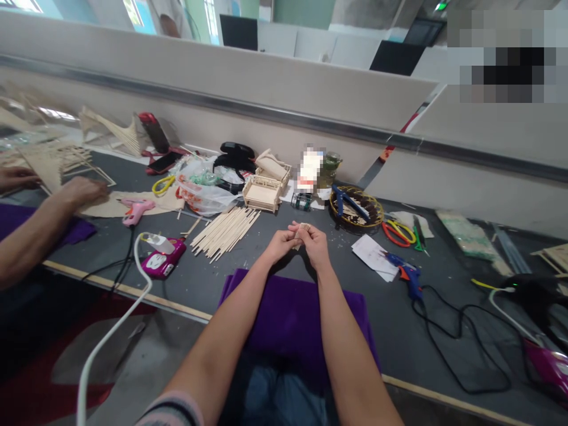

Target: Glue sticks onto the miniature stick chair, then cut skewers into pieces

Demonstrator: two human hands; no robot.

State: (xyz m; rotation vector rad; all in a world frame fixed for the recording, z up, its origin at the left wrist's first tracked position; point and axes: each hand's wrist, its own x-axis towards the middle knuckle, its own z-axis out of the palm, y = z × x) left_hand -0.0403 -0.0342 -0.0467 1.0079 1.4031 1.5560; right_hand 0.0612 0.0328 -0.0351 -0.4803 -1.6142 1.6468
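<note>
My left hand and my right hand meet over the dark table, both closed round a small piece made of pale wooden sticks. Fingers cover most of that piece, so its full shape is hidden. Under my forearms lies a folded purple cloth. To the left of my hands, a fan of loose wooden sticks is spread on the table. Behind the sticks stands a small wooden model bed. A blue hot glue gun rests to the right beside white paper.
A yellow-rimmed basket holds blue pliers. Scissors lie right of it. At left are a plastic bag, a pink glue gun, a magenta power strip with a white cable, and a co-worker's hands at a stick model.
</note>
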